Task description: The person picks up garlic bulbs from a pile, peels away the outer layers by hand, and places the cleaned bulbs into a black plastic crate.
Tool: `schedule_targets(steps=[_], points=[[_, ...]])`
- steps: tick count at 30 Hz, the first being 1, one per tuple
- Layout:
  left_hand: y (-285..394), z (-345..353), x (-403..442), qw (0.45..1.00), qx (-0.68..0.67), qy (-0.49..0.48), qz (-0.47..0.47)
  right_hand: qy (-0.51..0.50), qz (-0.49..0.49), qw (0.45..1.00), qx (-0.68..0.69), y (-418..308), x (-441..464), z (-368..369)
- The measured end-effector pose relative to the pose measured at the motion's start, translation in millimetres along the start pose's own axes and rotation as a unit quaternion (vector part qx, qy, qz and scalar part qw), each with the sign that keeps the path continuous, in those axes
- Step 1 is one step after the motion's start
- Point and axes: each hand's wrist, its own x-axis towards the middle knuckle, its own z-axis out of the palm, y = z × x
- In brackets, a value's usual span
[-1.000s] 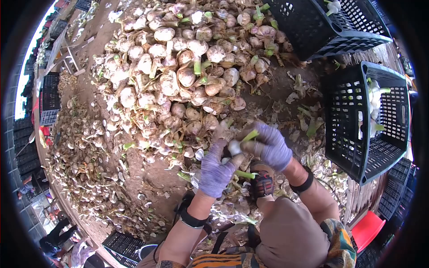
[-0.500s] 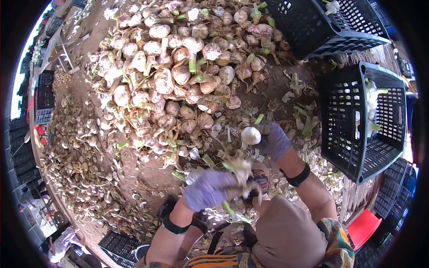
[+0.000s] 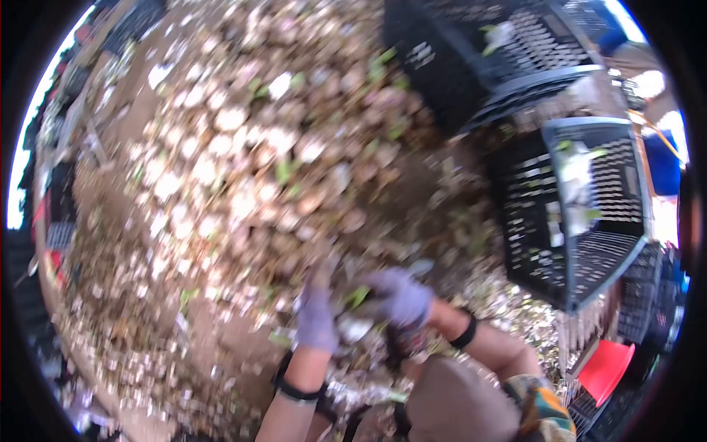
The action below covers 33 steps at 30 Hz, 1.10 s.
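The whole view is smeared by motion. My left hand (image 3: 317, 317), in a pale purple glove, points up toward the pile of garlic (image 3: 258, 169); its fingers are too blurred to read. To its right is my right hand (image 3: 401, 296), in a matching glove, with bent fingers around a bulb with a green stem (image 3: 356, 297), though the grip is blurred. A whitish shape, perhaps a garlic bulb or peel, lies low between both hands.
A black crate (image 3: 574, 214) at the right holds white garlic bulbs with green stems. Another black crate (image 3: 479, 66) stands above it. A red plastic seat (image 3: 607, 372) is at the lower right. Loose peelings cover the ground.
The view has turned, shifting the crates left. The blurred peelings at my left hand half a second ago no longer show there. That hand now points upward, and both hands are nearer each other.
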Motion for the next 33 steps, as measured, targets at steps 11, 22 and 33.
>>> schedule_targets(steps=[11, 22, 33], points=[[-132, -83, -61, 0.678, 0.673, -0.267, 0.124, 0.227, -0.296, 0.851, 0.37, -110, 4, -150], [-88, -74, -84, 0.658, 0.59, -0.461, -0.078, 0.025, 0.253, 0.817, -0.518, 77, 27, -37], [-11, -66, -10, 0.945, 0.316, -0.09, 0.005, 0.178, 0.096, 0.87, -0.449, 73, 100, -30]])
